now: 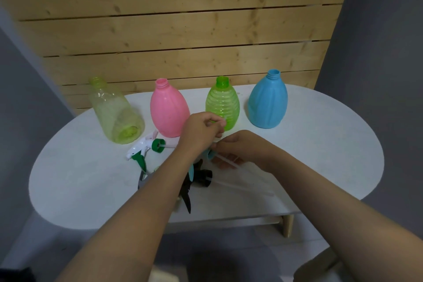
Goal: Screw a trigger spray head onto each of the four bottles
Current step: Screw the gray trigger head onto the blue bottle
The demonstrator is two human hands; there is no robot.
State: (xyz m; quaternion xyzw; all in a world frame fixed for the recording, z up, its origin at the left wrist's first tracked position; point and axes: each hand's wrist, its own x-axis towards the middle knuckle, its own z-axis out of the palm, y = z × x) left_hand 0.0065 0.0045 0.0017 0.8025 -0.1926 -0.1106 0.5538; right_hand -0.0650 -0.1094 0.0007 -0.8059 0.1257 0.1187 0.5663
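Four open-necked bottles stand in a row on the white oval table [320,144]: a clear yellow bottle [114,110] at the left, a pink bottle [168,110], a ribbed green bottle [223,103] and a blue bottle [267,101]. My left hand [201,131] and my right hand [242,146] meet just in front of the green bottle. Both grip a spray head with a light blue collar [210,154], its clear tube trailing down to the right. A white and green spray head [146,147] lies to the left. A black spray head [196,181] lies below my hands.
A wooden slat wall [183,30] rises right behind the bottles. Another spray head [143,177] lies partly hidden under my left forearm. The table's front edge runs beneath my forearms, with a wooden leg [287,224] at the lower right.
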